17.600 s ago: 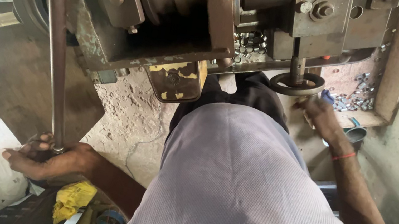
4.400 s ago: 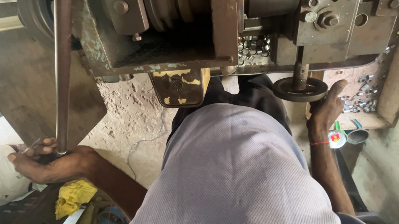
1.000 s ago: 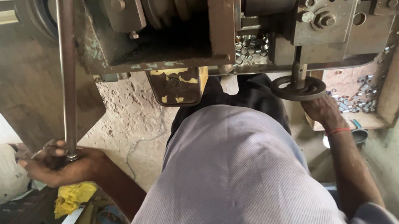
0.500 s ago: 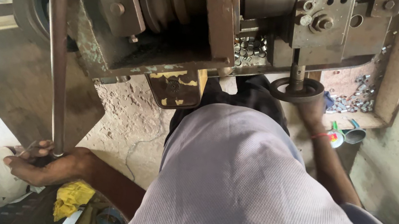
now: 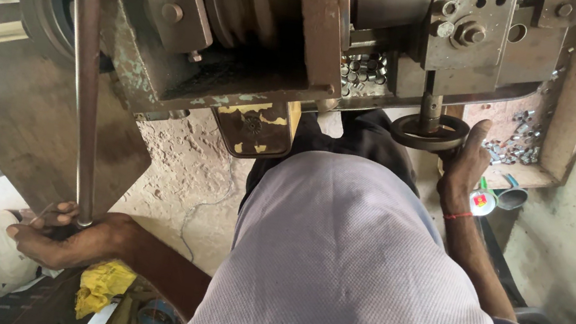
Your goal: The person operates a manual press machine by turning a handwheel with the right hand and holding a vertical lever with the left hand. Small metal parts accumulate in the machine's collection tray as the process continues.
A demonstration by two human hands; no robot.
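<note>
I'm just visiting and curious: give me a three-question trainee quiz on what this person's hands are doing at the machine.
1. True or false: the right hand is at the round black handwheel.
2. What does the left hand touch? A) a hammer B) the lower end of the long metal rod C) a cup
3. Fill in: the crumpled cloth beside the left hand is ____ in colour.

Key: 1 true; 2 B; 3 yellow.
</note>
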